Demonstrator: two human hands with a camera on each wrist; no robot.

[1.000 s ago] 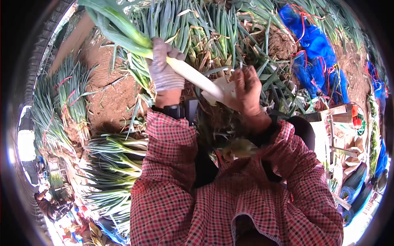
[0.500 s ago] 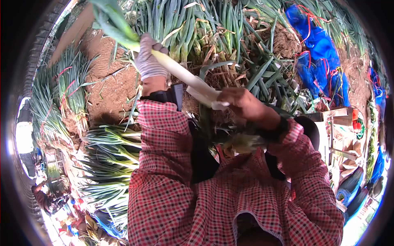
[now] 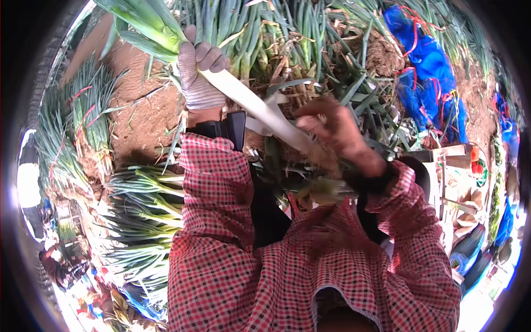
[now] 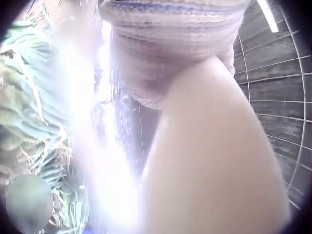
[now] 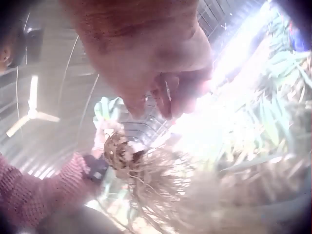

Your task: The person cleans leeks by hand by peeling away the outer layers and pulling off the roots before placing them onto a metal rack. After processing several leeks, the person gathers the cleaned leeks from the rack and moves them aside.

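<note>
My left hand [image 3: 202, 74], in a striped knit glove, grips a long green onion [image 3: 243, 99] just below its leaves. The leaves [image 3: 146, 27] point to the upper left, and the white stalk slants down to the right. A loose pale flap of outer skin [image 3: 259, 126] hangs beside the stalk. My bare right hand [image 3: 334, 127] is slightly blurred near the root end, fingers loosely bent. In the right wrist view, a gap shows between its thumb and fingers, with the hairy roots [image 5: 151, 180] beyond. The left wrist view shows mostly glove cuff and forearm.
Green onions [image 3: 276, 44] lie heaped ahead, with leaf scraps [image 3: 370, 116] nearer me. Other onions [image 3: 146, 216] lie in a row at left; tied bundles [image 3: 83, 127] stand beyond. Blue net bags [image 3: 426, 66] with red ties and a wooden frame [image 3: 448, 152] are at right.
My left hand has shifted left with the onion. My right hand moved along the stalk's lower end and now is apart from it; the pale flap hangs loose.
</note>
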